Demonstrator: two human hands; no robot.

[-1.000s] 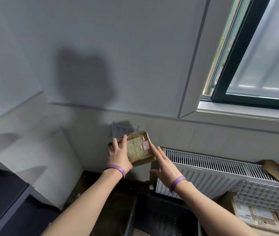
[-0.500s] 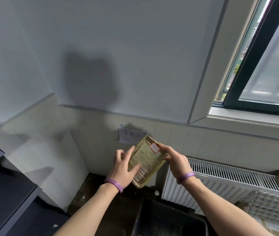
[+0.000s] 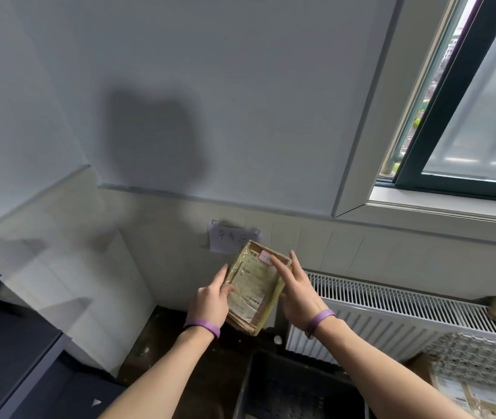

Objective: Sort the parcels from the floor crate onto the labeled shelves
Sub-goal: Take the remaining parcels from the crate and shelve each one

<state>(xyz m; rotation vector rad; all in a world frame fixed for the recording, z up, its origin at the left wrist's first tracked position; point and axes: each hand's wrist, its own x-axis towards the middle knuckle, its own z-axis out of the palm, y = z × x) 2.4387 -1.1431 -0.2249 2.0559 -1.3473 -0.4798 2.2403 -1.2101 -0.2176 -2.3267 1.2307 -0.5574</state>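
Note:
I hold a flat tan parcel (image 3: 255, 290), wrapped in clear tape and bearing a red-edged sticker, upright in front of the wall. My left hand (image 3: 211, 300) grips its left edge, thumb on the front. My right hand (image 3: 298, 293) touches it from the right with straight fingers, the index fingertip on the sticker. Below lies the dark floor crate (image 3: 271, 388); its inside is too dark to read. A dark shelf unit (image 3: 13, 343) stands at the left.
A handwritten paper sign (image 3: 225, 237) is taped to the wall just behind the parcel. A white radiator (image 3: 392, 313) runs along the wall at right. Bubble-wrapped (image 3: 479, 355) and cardboard parcels (image 3: 467, 394) lie at the bottom right. A window (image 3: 467, 116) is above.
The parcel has turned from lying flat to standing on end with its label facing me. My right hand left the top edge and now lays an index finger on the sticker.

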